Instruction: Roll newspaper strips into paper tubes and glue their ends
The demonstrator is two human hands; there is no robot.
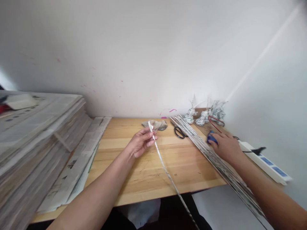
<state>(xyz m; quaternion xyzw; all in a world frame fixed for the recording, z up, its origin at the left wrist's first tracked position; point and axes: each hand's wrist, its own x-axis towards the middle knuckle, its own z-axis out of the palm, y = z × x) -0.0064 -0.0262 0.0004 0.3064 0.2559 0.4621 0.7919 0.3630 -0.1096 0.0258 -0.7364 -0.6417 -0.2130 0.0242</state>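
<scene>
My left hand (141, 142) pinches the upper end of a long thin rolled newspaper stick (165, 167), which slants down over the wooden table (144, 172) and past its front edge. At the right, my right hand (225, 147) rests over a bundle of several rolled paper sticks (206, 148), its fingers closed on a small blue object (211, 138) with a red cord.
A tall stack of newspapers (35, 140) fills the left side. Black scissors (178, 131) and a crumpled cloth (157, 124) lie near the back wall. Small woven paper figures (205, 116) stand in the back right corner. A white power strip (266, 163) runs along the right wall.
</scene>
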